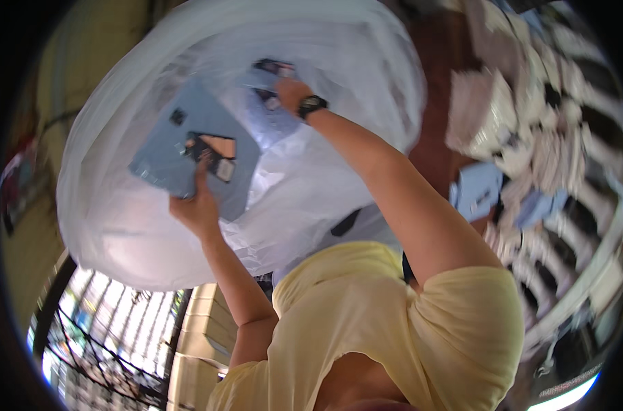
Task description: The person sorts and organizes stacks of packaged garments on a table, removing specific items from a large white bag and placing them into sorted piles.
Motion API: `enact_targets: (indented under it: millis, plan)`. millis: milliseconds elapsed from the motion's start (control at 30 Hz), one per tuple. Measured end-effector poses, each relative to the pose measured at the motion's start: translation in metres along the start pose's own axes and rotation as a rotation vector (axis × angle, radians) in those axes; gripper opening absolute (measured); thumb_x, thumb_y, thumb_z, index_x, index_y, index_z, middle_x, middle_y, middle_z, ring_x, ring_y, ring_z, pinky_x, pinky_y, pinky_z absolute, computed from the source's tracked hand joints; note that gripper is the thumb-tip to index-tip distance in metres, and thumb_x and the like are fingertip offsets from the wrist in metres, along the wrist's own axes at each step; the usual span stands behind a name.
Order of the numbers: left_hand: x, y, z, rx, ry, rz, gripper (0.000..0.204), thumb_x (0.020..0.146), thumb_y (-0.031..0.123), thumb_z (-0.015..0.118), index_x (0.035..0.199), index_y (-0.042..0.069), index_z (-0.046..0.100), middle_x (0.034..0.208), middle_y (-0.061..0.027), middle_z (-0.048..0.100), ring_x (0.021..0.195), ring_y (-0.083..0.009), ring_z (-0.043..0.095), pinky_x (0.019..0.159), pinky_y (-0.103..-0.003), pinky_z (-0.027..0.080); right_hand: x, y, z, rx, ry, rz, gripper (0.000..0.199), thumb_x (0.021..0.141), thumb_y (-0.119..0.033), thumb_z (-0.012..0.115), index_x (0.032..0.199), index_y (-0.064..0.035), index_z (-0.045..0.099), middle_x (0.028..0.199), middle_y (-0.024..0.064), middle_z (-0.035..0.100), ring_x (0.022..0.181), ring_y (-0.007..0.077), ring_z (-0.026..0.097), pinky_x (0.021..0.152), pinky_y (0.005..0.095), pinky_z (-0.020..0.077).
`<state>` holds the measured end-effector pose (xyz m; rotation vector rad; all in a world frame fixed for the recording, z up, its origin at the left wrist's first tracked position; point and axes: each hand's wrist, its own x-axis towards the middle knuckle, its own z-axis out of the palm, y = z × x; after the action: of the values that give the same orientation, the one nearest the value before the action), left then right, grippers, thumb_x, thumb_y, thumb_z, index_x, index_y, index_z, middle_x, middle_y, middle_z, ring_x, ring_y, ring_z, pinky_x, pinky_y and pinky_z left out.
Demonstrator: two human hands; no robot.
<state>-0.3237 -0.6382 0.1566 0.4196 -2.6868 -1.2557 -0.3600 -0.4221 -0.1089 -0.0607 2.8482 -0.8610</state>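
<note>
A large translucent white plastic bag (119, 240) is spread wide in front of me. Over its inside, my left hand (198, 209) grips the near edge of a folded light-blue garment (167, 161), which seems to be in clear wrapping. Its fingers lie on top, by a dark and peach-coloured label (215, 154). Farther right, my right hand (293, 93), with a black watch (312, 105) at the wrist, is closed on a second folded light-blue garment (273, 123) with dark labels. Part of that garment is hidden behind the hand.
To the right stand stacks of wrapped, folded white garments (479, 113), with a light-blue folded garment (477, 190) among them. A barred window (113, 322) is at the lower left. A plain yellowish wall (85, 61) rises beyond the bag's left side.
</note>
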Motion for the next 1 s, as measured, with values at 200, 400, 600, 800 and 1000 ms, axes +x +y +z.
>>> enact_targets:
  millis: [200, 400, 600, 800, 1000]
  plan:
    - [-0.05, 0.016, 0.017, 0.184, -0.063, 0.179, 0.039, 0.075, 0.021, 0.08, 0.092, -0.011, 0.067, 0.094, -0.0188, 0.07, 0.081, -0.0266, 0.068, 0.072, -0.037, 0.052, -0.1, -0.091, -0.145, 0.19, 0.167, 0.127, 0.022, 0.077, -0.007, 0.055, 0.097, 0.0024, 0.055, 0.094, 0.0216, 0.062, 0.077, 0.036, 0.066, 0.059, 0.0424, 0.0534]
    - [-0.067, 0.062, 0.005, 0.122, -0.331, 0.554, 0.03, 0.078, 0.018, 0.077, 0.091, -0.008, 0.068, 0.089, -0.0191, 0.07, 0.078, -0.0299, 0.069, 0.07, -0.038, 0.052, -0.251, -0.144, -0.311, 0.549, 0.527, 0.2, 0.023, 0.074, 0.0, 0.057, 0.095, 0.0004, 0.046, 0.086, 0.0178, 0.053, 0.071, 0.0388, 0.059, 0.059, 0.0463, 0.046]
    - [-0.067, 0.104, 0.017, -0.098, -0.721, 0.823, 0.023, 0.077, 0.011, 0.076, 0.091, -0.005, 0.069, 0.091, -0.0172, 0.07, 0.081, -0.0304, 0.067, 0.071, -0.038, 0.05, -0.406, -0.18, -0.417, 0.934, 0.806, 0.614, 0.008, 0.09, 0.005, 0.047, 0.097, 0.0006, 0.047, 0.095, 0.0074, 0.054, 0.051, 0.01, 0.057, 0.041, 0.0224, 0.0434]
    - [-0.054, 0.132, 0.023, -0.062, -0.814, 0.985, 0.029, 0.075, 0.014, 0.078, 0.094, -0.005, 0.067, 0.093, -0.0187, 0.066, 0.081, -0.0349, 0.064, 0.07, -0.042, 0.049, -0.496, -0.168, -0.402, 0.648, 1.307, 0.961, 0.007, 0.093, 0.003, 0.046, 0.1, 0.0027, 0.049, 0.08, 0.0101, 0.059, 0.061, 0.0188, 0.067, 0.048, 0.0273, 0.0527]
    - [-0.058, 0.135, 0.029, -0.01, -0.768, 0.988, 0.029, 0.075, 0.013, 0.078, 0.094, -0.005, 0.067, 0.094, -0.0196, 0.066, 0.083, -0.0356, 0.064, 0.073, -0.043, 0.048, -0.581, -0.087, -0.366, -0.378, 0.924, 1.456, 0.009, 0.085, -0.004, 0.052, 0.093, -0.0021, 0.052, 0.082, 0.0225, 0.062, 0.077, 0.041, 0.061, 0.068, 0.0489, 0.048]
